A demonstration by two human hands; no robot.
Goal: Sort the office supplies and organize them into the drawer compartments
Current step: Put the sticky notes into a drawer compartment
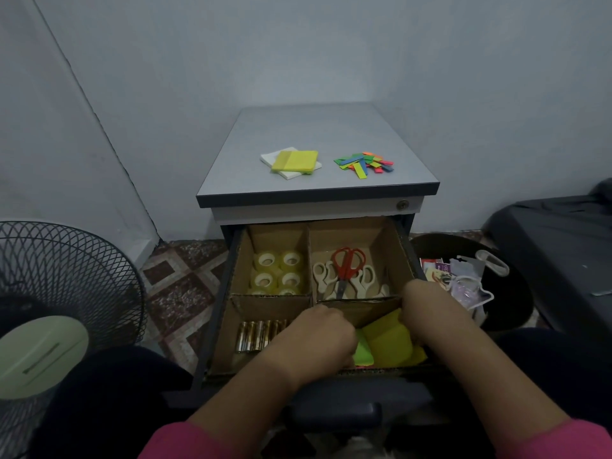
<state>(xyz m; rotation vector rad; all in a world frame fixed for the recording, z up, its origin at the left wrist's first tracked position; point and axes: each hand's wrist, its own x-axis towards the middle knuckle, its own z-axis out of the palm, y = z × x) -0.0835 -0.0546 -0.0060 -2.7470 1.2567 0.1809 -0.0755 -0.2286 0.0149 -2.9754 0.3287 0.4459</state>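
Both hands reach into the drawer's [405,250] front right compartment. The left hand [326,332] and right hand [427,309] flank the yellow sticky notes [389,342] lying there; the fingers are hidden, so their state cannot be told. Cardboard dividers [357,306] hem the hands closely. More notes [294,160] and coloured tabs [364,164] lie on the cabinet surface [331,127].

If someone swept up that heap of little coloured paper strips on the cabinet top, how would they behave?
The heap of small coloured paper strips lies loose and fanned out on the grey cabinet top, so it would likely scatter rather than lift as one. The strips look thin and flat, so probably very light, floppy, and awkward to pinch off the smooth surface. They should not roll.
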